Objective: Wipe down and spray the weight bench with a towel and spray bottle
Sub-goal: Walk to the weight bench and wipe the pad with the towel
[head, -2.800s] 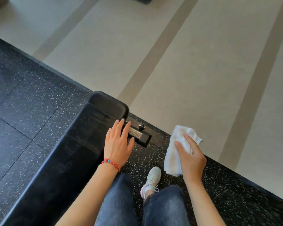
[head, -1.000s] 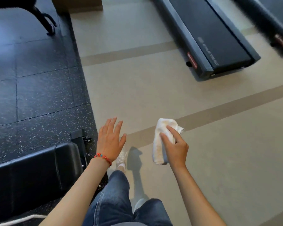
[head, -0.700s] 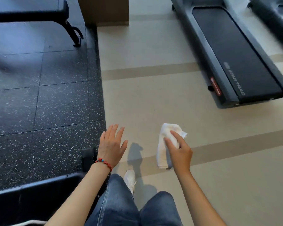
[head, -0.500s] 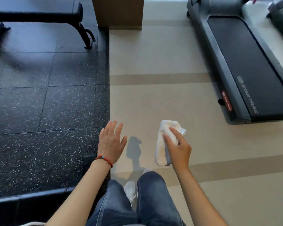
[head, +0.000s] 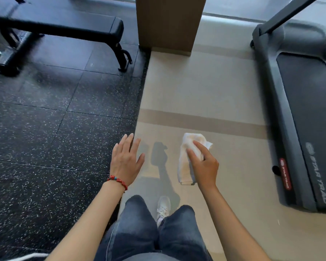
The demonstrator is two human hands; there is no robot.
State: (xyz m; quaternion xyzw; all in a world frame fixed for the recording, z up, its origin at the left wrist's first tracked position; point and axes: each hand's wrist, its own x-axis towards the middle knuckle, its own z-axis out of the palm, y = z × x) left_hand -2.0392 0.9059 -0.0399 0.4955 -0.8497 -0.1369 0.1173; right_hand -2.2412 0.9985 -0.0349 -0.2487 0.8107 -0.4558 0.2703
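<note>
Towel (head: 188, 159) in right hand (head: 203, 166), beige floor (head: 205, 87)

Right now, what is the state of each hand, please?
Left hand: open, fingers spread, holding nothing.
Right hand: closed on the white towel.

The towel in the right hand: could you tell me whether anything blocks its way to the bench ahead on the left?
Nothing visible does: only open dark rubber floor lies between the towel and the bench.

Gym: weight bench (head: 64, 25), treadmill (head: 307, 117)
</note>
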